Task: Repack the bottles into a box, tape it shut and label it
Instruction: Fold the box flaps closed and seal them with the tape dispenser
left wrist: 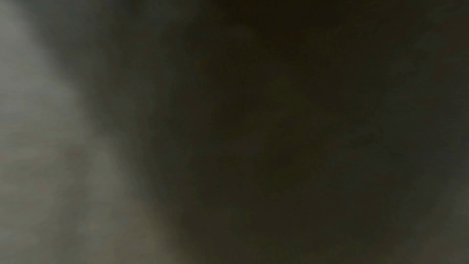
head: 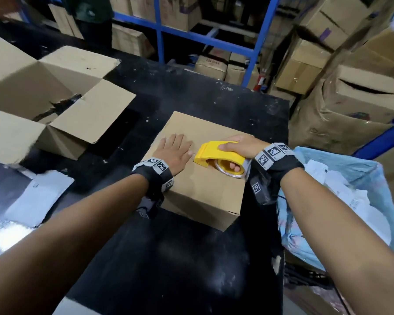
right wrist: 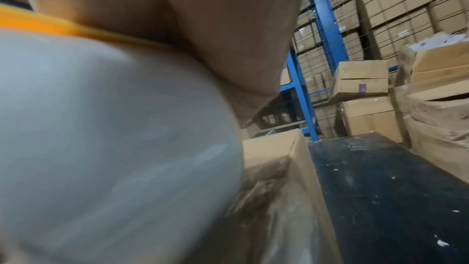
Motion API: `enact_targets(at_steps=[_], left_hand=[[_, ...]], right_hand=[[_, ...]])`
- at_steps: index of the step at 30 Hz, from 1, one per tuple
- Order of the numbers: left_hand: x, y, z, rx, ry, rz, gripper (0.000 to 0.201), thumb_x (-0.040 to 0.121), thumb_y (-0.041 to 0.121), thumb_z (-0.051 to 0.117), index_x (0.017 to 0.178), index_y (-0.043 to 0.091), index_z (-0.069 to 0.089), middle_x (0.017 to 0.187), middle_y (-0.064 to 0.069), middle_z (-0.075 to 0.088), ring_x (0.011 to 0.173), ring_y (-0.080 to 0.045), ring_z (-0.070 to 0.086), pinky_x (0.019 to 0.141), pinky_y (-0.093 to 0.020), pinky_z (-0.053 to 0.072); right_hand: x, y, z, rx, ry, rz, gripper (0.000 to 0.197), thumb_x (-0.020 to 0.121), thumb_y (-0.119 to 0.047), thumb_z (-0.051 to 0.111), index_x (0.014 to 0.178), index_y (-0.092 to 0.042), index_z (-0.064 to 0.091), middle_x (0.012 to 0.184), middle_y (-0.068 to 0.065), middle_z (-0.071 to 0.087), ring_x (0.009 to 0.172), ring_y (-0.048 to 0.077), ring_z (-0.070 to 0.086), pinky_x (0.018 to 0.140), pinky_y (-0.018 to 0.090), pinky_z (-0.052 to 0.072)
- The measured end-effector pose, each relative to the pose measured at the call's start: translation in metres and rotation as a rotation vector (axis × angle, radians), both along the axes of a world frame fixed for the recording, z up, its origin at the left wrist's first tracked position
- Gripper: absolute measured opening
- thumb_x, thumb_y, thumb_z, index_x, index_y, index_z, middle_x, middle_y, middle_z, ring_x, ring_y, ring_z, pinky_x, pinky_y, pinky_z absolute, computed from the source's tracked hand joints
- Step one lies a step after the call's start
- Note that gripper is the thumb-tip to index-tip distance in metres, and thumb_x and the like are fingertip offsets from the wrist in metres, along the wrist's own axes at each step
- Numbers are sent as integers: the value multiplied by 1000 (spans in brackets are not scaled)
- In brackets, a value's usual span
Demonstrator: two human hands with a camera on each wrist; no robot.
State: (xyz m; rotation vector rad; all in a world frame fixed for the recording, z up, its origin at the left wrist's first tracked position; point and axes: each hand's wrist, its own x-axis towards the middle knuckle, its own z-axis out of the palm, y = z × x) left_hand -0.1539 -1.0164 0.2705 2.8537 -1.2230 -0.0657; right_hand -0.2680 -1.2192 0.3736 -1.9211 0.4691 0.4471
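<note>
A closed brown cardboard box (head: 205, 185) sits on the black table (head: 168, 258) in the head view. My left hand (head: 174, 148) lies flat on the box's top flaps, fingers straight. My right hand (head: 237, 145) grips a yellow tape dispenser (head: 216, 156) whose front edge rests on the box top by the flap seam. The tape roll (head: 234, 171) sits in it, with a finger through its core. In the right wrist view the tape roll (right wrist: 114, 138) fills the left, with my palm (right wrist: 177, 17) above it and the box (right wrist: 279, 168) beside. The left wrist view is dark. No bottles are visible.
A large open cardboard box (head: 43, 105) stands at the table's left. Grey mailer bags (head: 34, 196) lie in front of it. A blue plastic bag with paper scraps (head: 341, 201) hangs at the right. Blue shelving (head: 257, 42) and stacked cartons (head: 350, 76) stand behind the table.
</note>
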Motion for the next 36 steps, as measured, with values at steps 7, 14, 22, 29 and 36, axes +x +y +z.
enact_targets(at_steps=[7, 14, 22, 29, 36], left_hand=[[-5, -7, -3, 34, 9, 150, 53, 98, 46, 12, 148, 31, 12, 158, -5, 8, 145, -28, 4, 117, -47, 6], [-3, -8, 1, 78, 31, 170, 54, 97, 47, 11, 149, 33, 8, 159, -2, 5, 146, -26, 2, 117, -45, 3], [-3, -8, -1, 93, 16, 177, 55, 96, 48, 9, 149, 34, 8, 159, -3, 6, 146, -26, 2, 117, -45, 4], [0, -7, -2, 102, 11, 179, 55, 95, 49, 9, 149, 34, 9, 159, -4, 7, 145, -26, 3, 116, -44, 6], [-1, -7, 2, 120, 15, 171, 55, 96, 49, 9, 149, 33, 9, 159, -4, 7, 145, -27, 4, 116, -45, 7]], right_hand=[[2, -7, 2, -163, -84, 175, 20, 94, -33, 58, 112, -29, 65, 108, 7, 69, 93, 23, 65, 78, 27, 50], [0, -10, 12, -56, 4, 187, 31, 95, -32, 56, 124, -19, 59, 58, 12, 65, 42, 20, 60, 47, 26, 55], [-18, -26, 16, -35, -23, 120, 31, 94, -27, 59, 121, -12, 62, 52, 12, 61, 40, 21, 58, 44, 27, 54], [-58, -69, 19, -36, -15, 24, 31, 92, -30, 62, 122, -20, 63, 53, 17, 59, 36, 20, 54, 39, 24, 48], [-107, -108, 19, -23, -32, -124, 35, 87, -29, 68, 121, -23, 65, 62, 16, 64, 37, 17, 51, 37, 23, 46]])
